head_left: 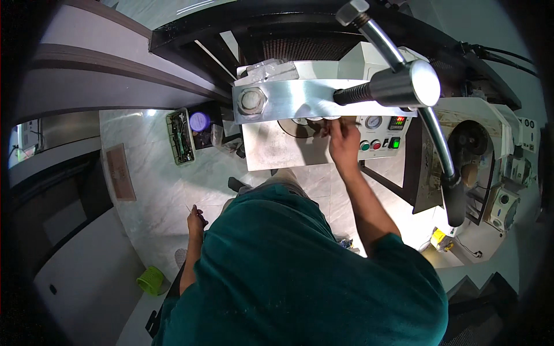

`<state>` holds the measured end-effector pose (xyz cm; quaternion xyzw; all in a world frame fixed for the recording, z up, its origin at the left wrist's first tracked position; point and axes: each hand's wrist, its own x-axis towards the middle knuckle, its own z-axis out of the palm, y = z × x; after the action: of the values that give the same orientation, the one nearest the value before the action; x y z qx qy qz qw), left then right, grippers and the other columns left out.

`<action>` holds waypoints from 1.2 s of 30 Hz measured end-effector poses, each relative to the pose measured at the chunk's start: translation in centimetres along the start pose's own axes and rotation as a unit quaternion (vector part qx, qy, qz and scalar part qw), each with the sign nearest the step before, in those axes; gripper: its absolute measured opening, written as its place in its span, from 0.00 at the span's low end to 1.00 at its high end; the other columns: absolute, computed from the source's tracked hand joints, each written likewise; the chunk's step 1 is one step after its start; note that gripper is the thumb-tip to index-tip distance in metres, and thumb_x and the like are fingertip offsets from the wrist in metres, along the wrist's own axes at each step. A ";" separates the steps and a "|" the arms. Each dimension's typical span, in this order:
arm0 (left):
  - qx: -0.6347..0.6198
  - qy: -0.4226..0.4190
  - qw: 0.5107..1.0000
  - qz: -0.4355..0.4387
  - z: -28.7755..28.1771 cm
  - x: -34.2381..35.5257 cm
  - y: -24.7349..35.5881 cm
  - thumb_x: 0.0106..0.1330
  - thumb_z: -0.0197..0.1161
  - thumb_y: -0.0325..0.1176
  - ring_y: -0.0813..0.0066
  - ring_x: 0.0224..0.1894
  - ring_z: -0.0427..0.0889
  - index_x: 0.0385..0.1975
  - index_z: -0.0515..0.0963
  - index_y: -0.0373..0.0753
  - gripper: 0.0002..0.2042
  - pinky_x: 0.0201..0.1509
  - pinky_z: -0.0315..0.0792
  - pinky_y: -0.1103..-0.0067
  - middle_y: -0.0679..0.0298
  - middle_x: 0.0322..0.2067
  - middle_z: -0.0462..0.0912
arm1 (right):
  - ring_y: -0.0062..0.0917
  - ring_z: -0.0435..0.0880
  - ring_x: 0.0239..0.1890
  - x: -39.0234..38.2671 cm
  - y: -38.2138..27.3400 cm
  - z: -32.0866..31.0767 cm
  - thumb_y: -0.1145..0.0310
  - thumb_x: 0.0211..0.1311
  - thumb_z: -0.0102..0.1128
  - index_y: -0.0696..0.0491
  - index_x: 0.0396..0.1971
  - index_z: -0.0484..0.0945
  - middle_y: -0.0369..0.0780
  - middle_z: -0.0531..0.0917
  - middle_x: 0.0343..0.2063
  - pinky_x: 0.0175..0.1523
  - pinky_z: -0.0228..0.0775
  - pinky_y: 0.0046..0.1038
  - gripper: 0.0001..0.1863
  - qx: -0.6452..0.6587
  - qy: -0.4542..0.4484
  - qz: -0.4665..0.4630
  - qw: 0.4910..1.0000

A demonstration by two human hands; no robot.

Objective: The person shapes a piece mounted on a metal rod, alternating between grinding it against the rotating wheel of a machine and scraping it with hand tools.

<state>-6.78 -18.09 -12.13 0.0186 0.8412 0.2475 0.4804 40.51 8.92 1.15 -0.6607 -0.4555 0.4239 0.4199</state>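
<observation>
My right hand [343, 141] reaches to a white bench-top press [271, 150], its curled fingertips under the steel crossbar [297, 92] at a dark circular plate [294, 130]; what they grip is hidden. A large screw [404, 86] with a long angled bar handle passes through the crossbar, beside a big nut [252, 101]. Right of my hand are a round gauge [373, 122], a lit display [397, 122] and coloured buttons [375, 145]. My left hand [196, 216] hangs low at my side, fingers curled round something thin that I cannot make out.
A tray of tools [179, 138] and a purple-lidded tub [199, 121] are on the left. A green basket [150, 279] stands lower left. Another machine [493, 138] with a dark round opening is at right. A black metal frame [202, 26] runs behind the press.
</observation>
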 end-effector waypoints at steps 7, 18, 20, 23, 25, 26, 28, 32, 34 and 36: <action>-0.166 -0.079 0.982 0.030 1.8 1.0 2.7 0.74 0.59 0.48 0.78 0.18 0.62 0.39 0.73 0.40 0.16 0.21 0.63 0.77 0.70 0.20 0.65 | 0.21 0.80 0.28 -6.8 -3.6 1.8 0.57 0.75 0.57 0.59 0.40 0.79 0.39 0.83 0.29 0.35 0.76 0.24 0.18 0.465 0.032 0.177 0.867; 0.122 -0.388 0.836 0.368 7.0 -17.5 19.2 0.75 0.57 0.43 0.82 0.42 0.70 0.79 0.45 0.55 0.37 0.43 0.68 0.81 0.65 0.48 0.73 | 0.24 0.86 0.46 -15.2 -9.3 12.4 0.61 0.76 0.55 0.60 0.55 0.76 0.42 0.86 0.44 0.54 0.81 0.27 0.19 0.518 -0.163 0.229 0.808; -0.023 -0.492 0.787 0.371 6.5 -19.6 19.6 0.80 0.50 0.44 0.83 0.45 0.70 0.78 0.49 0.49 0.31 0.47 0.67 0.82 0.67 0.47 0.75 | 0.23 0.86 0.45 -17.3 -10.3 15.1 0.61 0.76 0.55 0.58 0.53 0.79 0.40 0.85 0.44 0.50 0.79 0.26 0.16 0.472 -0.211 0.242 0.821; -0.130 -0.493 0.819 0.263 5.0 -19.4 18.4 0.81 0.45 0.48 0.85 0.43 0.70 0.77 0.51 0.44 0.30 0.49 0.65 0.84 0.70 0.48 0.75 | 0.22 0.85 0.41 -20.0 -11.6 17.1 0.60 0.76 0.56 0.56 0.53 0.79 0.38 0.85 0.42 0.47 0.78 0.24 0.16 0.421 -0.220 0.234 0.849; -0.164 -0.483 0.826 0.242 3.6 -18.9 17.5 0.81 0.45 0.49 0.86 0.44 0.69 0.77 0.53 0.44 0.29 0.48 0.65 0.84 0.70 0.48 0.75 | 0.21 0.84 0.40 -20.8 -10.7 17.6 0.61 0.75 0.58 0.56 0.54 0.79 0.37 0.85 0.41 0.46 0.77 0.24 0.17 0.390 -0.254 0.241 0.852; -0.190 -0.474 0.830 0.225 2.8 -18.6 17.2 0.81 0.44 0.50 0.86 0.44 0.69 0.76 0.54 0.44 0.29 0.48 0.65 0.84 0.70 0.48 0.75 | 0.21 0.83 0.40 -21.3 -10.9 18.1 0.61 0.75 0.59 0.57 0.54 0.79 0.37 0.85 0.41 0.47 0.76 0.23 0.17 0.349 -0.269 0.231 0.867; -0.210 -0.446 0.845 0.210 0.9 -18.3 16.8 0.81 0.44 0.51 0.86 0.44 0.68 0.70 0.66 0.42 0.26 0.45 0.63 0.83 0.70 0.47 0.76 | 0.20 0.82 0.42 -22.2 -11.1 18.7 0.62 0.74 0.60 0.59 0.58 0.76 0.39 0.83 0.45 0.51 0.76 0.24 0.20 0.273 -0.305 0.190 0.892; -0.289 -0.353 0.852 0.258 -1.3 -16.3 17.1 0.80 0.46 0.49 0.80 0.41 0.70 0.38 0.77 0.42 0.19 0.41 0.62 0.84 0.68 0.43 0.77 | 0.24 0.78 0.52 -22.1 -9.1 18.7 0.56 0.75 0.57 0.54 0.66 0.71 0.40 0.77 0.56 0.59 0.73 0.31 0.26 0.325 -0.316 0.092 0.887; -0.250 -0.390 0.846 0.265 -2.2 -16.0 17.0 0.80 0.46 0.50 0.79 0.38 0.70 0.36 0.75 0.42 0.19 0.39 0.62 0.84 0.67 0.39 0.77 | 0.23 0.78 0.52 -21.5 -8.5 19.6 0.55 0.75 0.57 0.54 0.66 0.71 0.39 0.78 0.55 0.59 0.72 0.31 0.27 0.296 -0.329 0.108 0.890; -0.170 -0.430 0.842 0.277 -2.4 -16.3 16.6 0.80 0.47 0.50 0.80 0.30 0.69 0.34 0.74 0.41 0.19 0.34 0.60 0.84 0.66 0.29 0.74 | 0.23 0.78 0.53 -21.2 -8.8 20.6 0.55 0.76 0.56 0.55 0.66 0.72 0.38 0.80 0.53 0.61 0.71 0.31 0.27 0.261 -0.363 0.134 0.884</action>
<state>-3.39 -8.89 9.04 0.2740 0.4544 0.4766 0.7010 14.14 -5.92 7.25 -0.3817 -0.3561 0.7900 0.3215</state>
